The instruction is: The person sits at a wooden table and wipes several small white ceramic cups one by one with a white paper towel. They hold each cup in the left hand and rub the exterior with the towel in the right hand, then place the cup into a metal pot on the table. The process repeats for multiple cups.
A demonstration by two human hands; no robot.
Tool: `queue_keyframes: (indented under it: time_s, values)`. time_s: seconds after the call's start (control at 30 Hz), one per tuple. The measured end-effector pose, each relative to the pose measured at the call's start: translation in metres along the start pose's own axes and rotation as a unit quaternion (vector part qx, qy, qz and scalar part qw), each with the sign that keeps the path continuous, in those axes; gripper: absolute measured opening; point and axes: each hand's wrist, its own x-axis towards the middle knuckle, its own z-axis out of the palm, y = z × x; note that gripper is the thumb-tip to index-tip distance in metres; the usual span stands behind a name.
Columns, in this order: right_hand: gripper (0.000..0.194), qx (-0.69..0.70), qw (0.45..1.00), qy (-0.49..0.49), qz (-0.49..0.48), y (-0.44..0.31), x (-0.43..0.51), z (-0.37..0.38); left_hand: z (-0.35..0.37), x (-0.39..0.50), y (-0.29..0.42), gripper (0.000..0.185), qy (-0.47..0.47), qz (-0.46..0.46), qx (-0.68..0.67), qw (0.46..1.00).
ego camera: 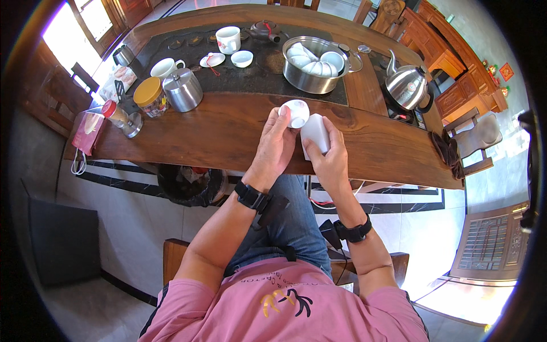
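Observation:
Above the table's near edge, my left hand [275, 139] grips a small white porcelain teacup [295, 113] with a pinkish pattern, its foot ring turned towards me. My right hand [329, 154] holds a white sponge block [316, 132] close beside the cup; whether the two touch I cannot tell. Beyond my hands stands a stainless steel pot [312, 81] with several white cups stacked in it. On the dark tea tray [188, 51], a white cup [242, 59], a lidless white mug [228, 39], a white lid [212, 60] and a dark teapot [265, 30] stand farther off.
A steel kettle [406, 87] sits on an electric hob at the right. To the left are a steel canister [183, 90], a yellow-lidded jar [150, 97], a red-capped toothpick holder [122, 116] and a white mug [164, 67]. A lined bin [192, 184] stands below the table edge.

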Motion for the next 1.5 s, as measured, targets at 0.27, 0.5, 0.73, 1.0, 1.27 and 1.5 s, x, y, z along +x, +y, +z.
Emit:
queue_keyframes:
  time_s: [0.27, 0.5, 0.73, 1.0, 1.27, 1.5]
  values:
    - [0.048, 0.030, 0.994, 0.059, -0.092, -0.027, 0.012, -0.030, 0.002, 0.002, 0.000, 0.010, -0.003, -0.002, -0.056, 0.998]
    - [0.040, -0.079, 0.971, 0.039, -0.223, -0.028, 0.013, -0.017, 0.003, 0.001, 0.000, 0.008, -0.030, -0.008, -0.050, 0.998]
    - [0.040, -0.082, 0.983, 0.064, -0.150, -0.019, 0.019, -0.023, 0.001, 0.001, -0.003, 0.008, -0.054, -0.001, -0.043, 0.998]
    - [0.043, 0.084, 0.993, 0.062, -0.051, -0.021, 0.013, -0.020, 0.007, -0.001, 0.004, 0.026, -0.054, -0.048, -0.054, 0.996]
    - [0.050, 0.088, 0.990, 0.099, -0.039, -0.018, 0.002, 0.009, 0.010, -0.004, 0.009, 0.054, -0.038, -0.106, -0.051, 0.992]
    - [0.048, 0.050, 0.987, 0.123, -0.088, -0.016, -0.004, 0.022, 0.006, -0.001, 0.007, 0.059, -0.024, -0.118, -0.073, 0.990]
